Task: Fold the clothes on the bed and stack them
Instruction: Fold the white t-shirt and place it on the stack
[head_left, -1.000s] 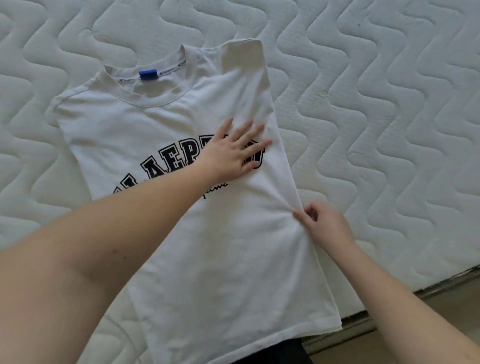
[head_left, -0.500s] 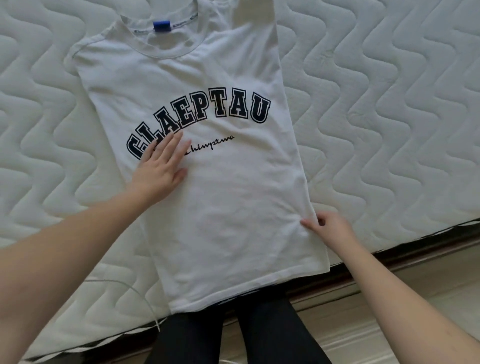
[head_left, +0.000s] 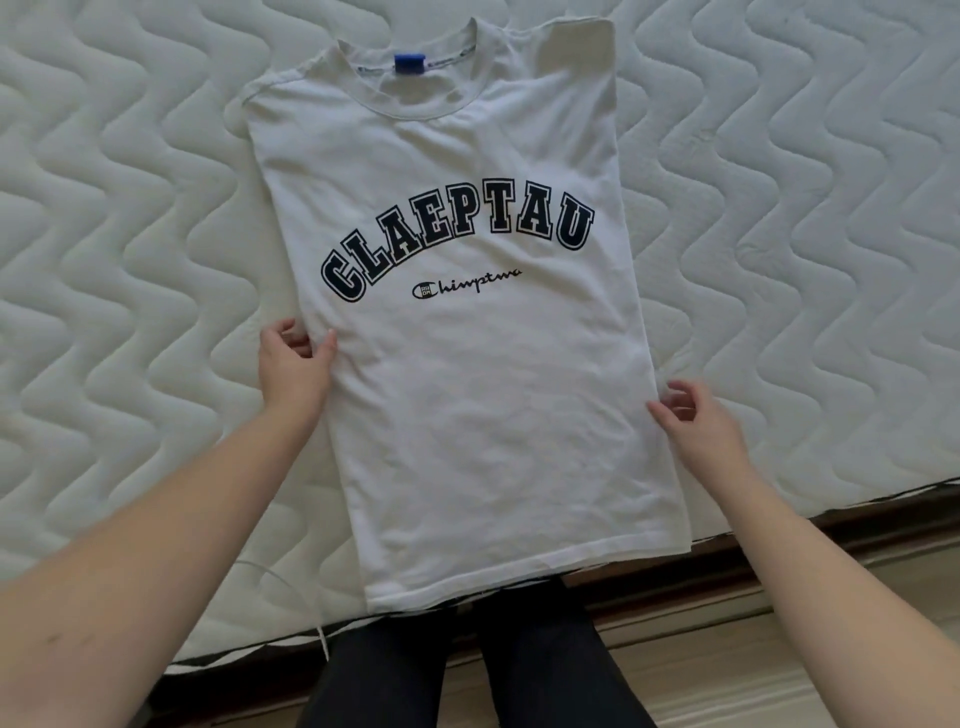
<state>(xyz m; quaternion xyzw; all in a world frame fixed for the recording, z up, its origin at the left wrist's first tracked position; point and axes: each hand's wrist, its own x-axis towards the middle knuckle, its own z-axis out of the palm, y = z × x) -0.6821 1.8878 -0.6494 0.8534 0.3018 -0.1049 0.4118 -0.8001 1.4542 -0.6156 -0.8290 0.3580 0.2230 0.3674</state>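
Note:
A white T-shirt (head_left: 467, 405) with dark block lettering and a blue neck label lies face up on the quilted mattress (head_left: 130, 260), collar away from me. Its sleeves are tucked under, so it forms a long narrow panel, and its hem reaches the near edge of the bed. My left hand (head_left: 293, 366) pinches the shirt's left edge just below the lettering, thumb on top of the cloth. My right hand (head_left: 693, 423) holds the right edge a little lower, with the thumb on the fabric and the fingers curled beside it.
The mattress's near edge and a dark bed frame (head_left: 779, 551) run across the bottom, with pale wooden floor (head_left: 727, 675) beyond. My legs in dark trousers (head_left: 467, 670) stand against the bed. A thin white cord (head_left: 311, 603) lies near the left of the hem.
My left hand slid off the chest print, down and left, and now pinches the shirt's left edge. My right hand stays at the right edge. The view has shifted slightly.

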